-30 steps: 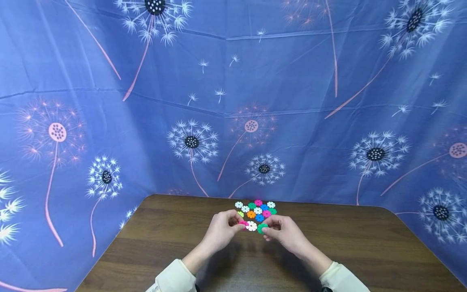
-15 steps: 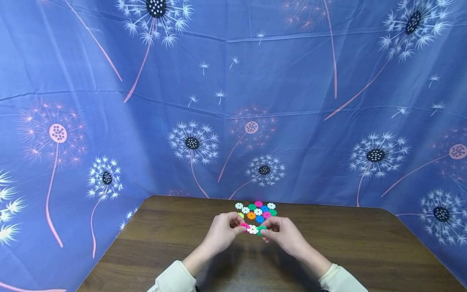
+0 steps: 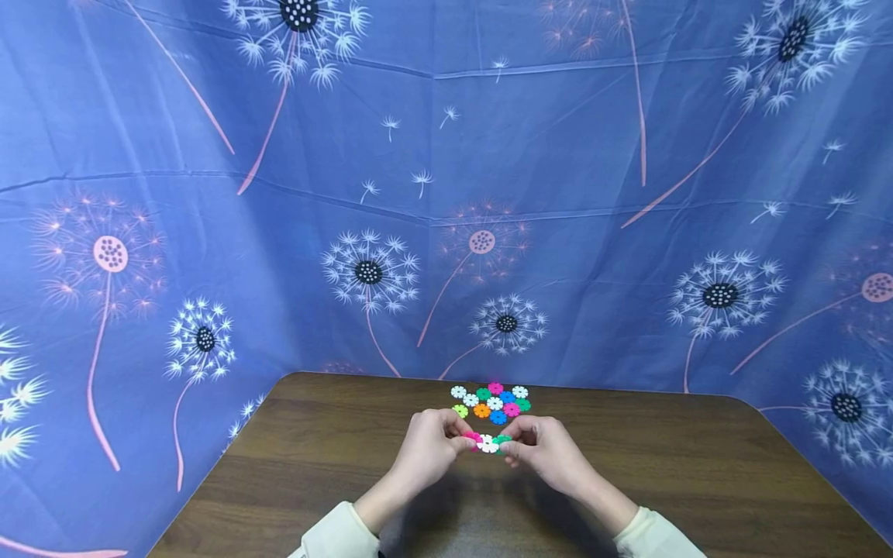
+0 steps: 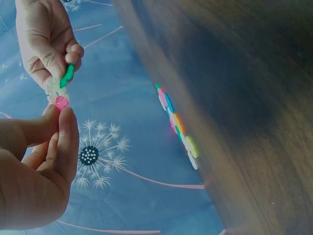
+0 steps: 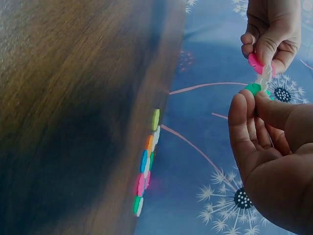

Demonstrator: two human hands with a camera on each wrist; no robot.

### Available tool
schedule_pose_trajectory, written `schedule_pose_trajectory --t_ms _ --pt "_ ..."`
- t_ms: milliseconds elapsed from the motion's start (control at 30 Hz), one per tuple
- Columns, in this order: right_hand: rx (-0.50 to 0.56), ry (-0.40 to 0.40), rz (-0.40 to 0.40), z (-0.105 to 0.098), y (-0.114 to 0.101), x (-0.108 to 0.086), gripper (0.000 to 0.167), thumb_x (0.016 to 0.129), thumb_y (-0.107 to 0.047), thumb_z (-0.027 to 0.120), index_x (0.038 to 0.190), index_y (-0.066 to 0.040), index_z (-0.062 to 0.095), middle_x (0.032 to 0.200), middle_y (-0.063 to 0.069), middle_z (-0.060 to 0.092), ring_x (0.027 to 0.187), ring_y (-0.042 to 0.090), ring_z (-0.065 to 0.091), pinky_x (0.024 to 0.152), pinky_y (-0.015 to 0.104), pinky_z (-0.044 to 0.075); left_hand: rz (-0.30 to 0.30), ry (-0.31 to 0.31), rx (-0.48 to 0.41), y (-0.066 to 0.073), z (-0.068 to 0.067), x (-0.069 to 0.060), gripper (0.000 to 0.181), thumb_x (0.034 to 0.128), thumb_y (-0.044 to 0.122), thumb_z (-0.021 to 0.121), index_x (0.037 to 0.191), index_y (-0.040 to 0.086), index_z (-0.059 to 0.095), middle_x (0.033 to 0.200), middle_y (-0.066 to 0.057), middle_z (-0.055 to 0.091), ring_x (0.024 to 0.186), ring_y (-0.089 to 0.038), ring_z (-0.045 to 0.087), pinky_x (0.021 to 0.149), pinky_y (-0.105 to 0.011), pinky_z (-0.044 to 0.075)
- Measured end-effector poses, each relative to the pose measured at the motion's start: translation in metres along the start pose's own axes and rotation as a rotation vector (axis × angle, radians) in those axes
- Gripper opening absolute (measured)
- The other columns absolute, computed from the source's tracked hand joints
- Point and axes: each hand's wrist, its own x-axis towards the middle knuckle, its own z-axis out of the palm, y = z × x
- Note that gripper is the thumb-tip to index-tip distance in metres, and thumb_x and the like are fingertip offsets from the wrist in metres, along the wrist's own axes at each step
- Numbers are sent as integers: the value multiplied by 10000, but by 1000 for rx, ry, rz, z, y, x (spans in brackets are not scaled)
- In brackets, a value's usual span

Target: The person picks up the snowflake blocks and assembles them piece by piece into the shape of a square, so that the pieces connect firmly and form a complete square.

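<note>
Between the hands, above the table, a white notched disc [image 3: 487,443] is joined to a pink disc on its left and a green disc on its right. My left hand [image 3: 427,449] pinches the pink disc [image 4: 61,102] between thumb and fingers. The green disc [image 5: 253,88] is pinched by my right hand [image 3: 549,452]. In the left wrist view the white disc [image 4: 55,89] sits between the pink and green ones, which stand at an angle to it. Fingertips partly cover both outer discs.
Several loose discs in white, green, pink, blue, orange and yellow lie flat near the back of the brown table [image 3: 314,434], beyond the hands; the nearest is a blue disc [image 3: 498,417]. A blue cloth [image 3: 593,271] with dandelion prints hangs behind the table.
Both hands, with the joined discs, have come slightly nearer the body and a little to the right. The outer discs look more angled against the white one. The loose discs have not moved.
</note>
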Motion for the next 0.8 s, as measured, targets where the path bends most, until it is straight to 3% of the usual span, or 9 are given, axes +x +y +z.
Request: schedule_pose_trajectory --t_ms 233,433,600,700,800 --pt "12 -16 0 -1 1 -1 60 911 -37 737 927 17 716 784 158 693 665 149 670 641 348 590 28 -3 12 1 0 -2 152 808 17 834 763 102 717 641 90 642 572 -24 555 506 -228 451" --pt "53 -47 15 -3 4 -2 81 912 -2 723 975 38 690 790 134 694 693 154 676 668 365 593 23 -103 28 2 -4 -1 122 841 65 818 870 112 709 724 88 640 656 -41 560 601 -247 469" --pt "60 -62 20 -1 3 -2 98 907 -3 729 971 36 667 782 112 699 697 162 682 671 395 594 24 -173 23 5 -4 0 155 869 157 798 986 132 698 907 59 666 758 -70 599 661 -262 495" --pt "97 -89 15 4 1 -3 108 915 -7 721 973 45 646 796 128 695 710 176 686 677 385 596 20 -201 26 7 -1 0 135 879 211 787 971 157 705 950 73 668 777 -49 598 669 -256 497" --pt "149 -112 21 10 -1 -4 118 919 4 713 969 50 617 813 134 678 727 216 695 684 381 596 26 -221 57 7 3 -1 75 880 202 781 889 174 712 851 114 659 694 -19 566 622 -237 479"
